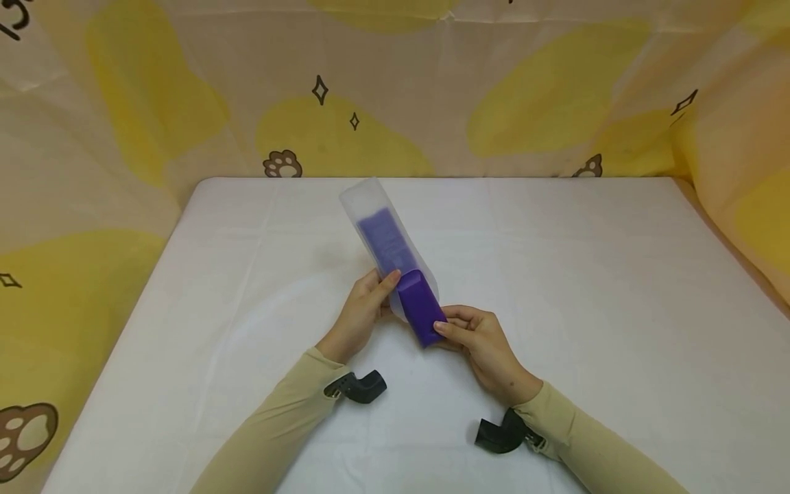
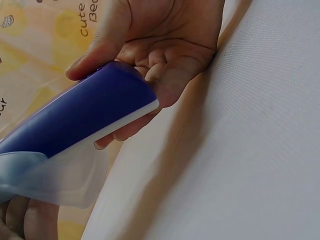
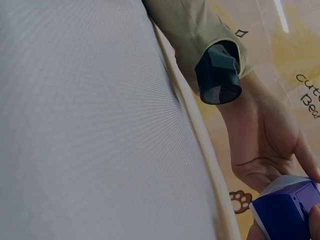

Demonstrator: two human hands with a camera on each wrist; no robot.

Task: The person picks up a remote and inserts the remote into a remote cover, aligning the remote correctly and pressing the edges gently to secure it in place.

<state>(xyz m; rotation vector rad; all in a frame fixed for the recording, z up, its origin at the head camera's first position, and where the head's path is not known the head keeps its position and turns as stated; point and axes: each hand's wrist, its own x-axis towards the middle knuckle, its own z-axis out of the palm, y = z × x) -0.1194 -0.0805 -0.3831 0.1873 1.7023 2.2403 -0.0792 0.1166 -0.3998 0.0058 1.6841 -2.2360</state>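
Purple glossy oblong case (image 1: 422,307), right grip (image 1: 490,350) pinching | translucent sleeve (image 1: 363,197), left grip (image 1: 358,315) pinching

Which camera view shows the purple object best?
The head view: it shows the purple object end to end, partly through the clear sleeve. The left wrist view shows it larger but cropped; the right wrist view, mainly one end, at the corner.

A case (image 1: 422,309) lies partly inside a cover (image 1: 363,199) over the table (image 1: 586,274), curtain (image 1: 444,75) behind.
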